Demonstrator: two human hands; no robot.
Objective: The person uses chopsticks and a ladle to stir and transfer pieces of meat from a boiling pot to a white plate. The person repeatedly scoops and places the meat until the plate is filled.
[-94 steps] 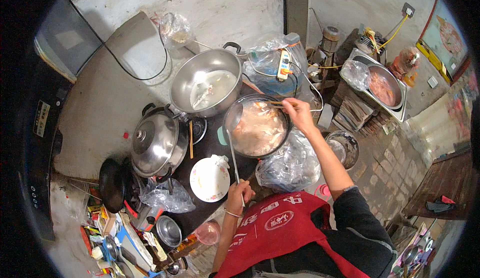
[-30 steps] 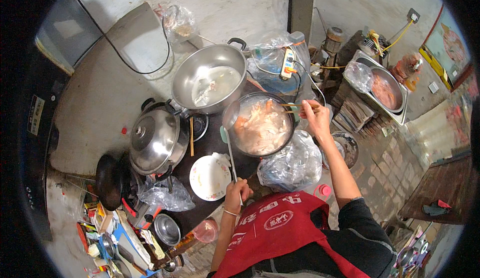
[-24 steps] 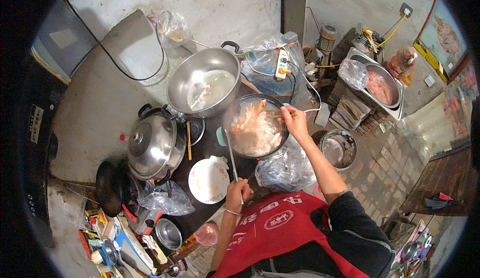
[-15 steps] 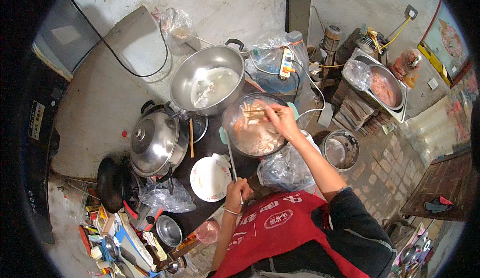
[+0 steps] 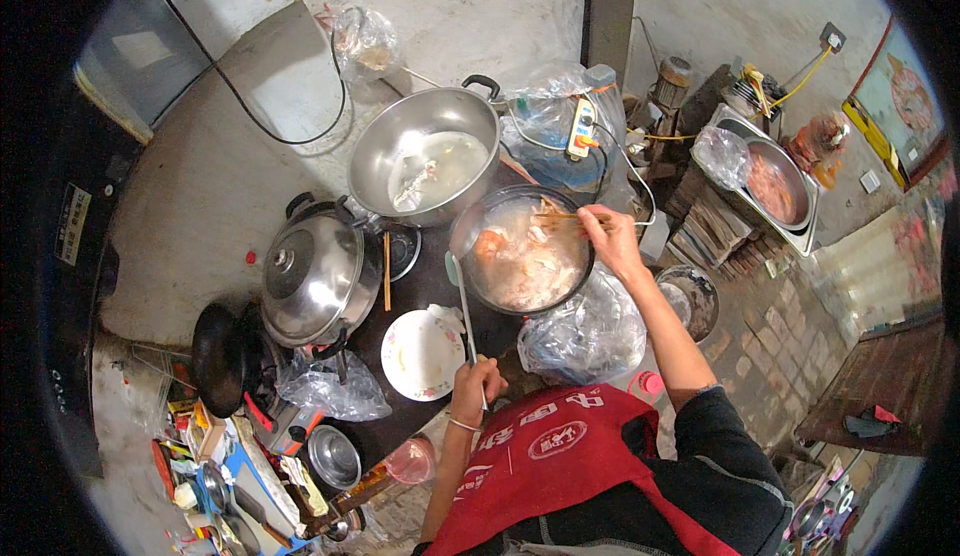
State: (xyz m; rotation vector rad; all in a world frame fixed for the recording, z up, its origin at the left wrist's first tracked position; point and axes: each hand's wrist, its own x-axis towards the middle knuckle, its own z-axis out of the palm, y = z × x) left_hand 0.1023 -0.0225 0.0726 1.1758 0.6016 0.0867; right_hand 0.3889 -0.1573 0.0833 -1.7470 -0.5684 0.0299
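Observation:
A dark-rimmed pot (image 5: 527, 266) holds pale, steaming liquid with meat-like pieces and an orange chunk in it. My right hand (image 5: 612, 236) is above the pot's right rim, closed on a pair of chopsticks (image 5: 560, 216) whose tips reach into the food near the far side. My left hand (image 5: 478, 388) grips a long metal-handled utensil (image 5: 466, 306); its upper end meets the pot's left rim, and I cannot make out its head. Left of that hand lies a white plate (image 5: 415, 356) with a floral edge, lightly soiled.
A large steel pot (image 5: 478, 171) with cloudy liquid stands behind. To the left is a lidded steel pot (image 5: 310, 286). A plastic bag (image 5: 585, 331) sits beside the steaming pot. A power strip (image 5: 581, 128) with cords hangs behind. Far right, a steel basin (image 5: 797, 206) holds pinkish food.
My right hand has moved right and slightly up with the chopsticks, uncovering more of the food. The left hand stays almost where it was. The view has shifted a little.

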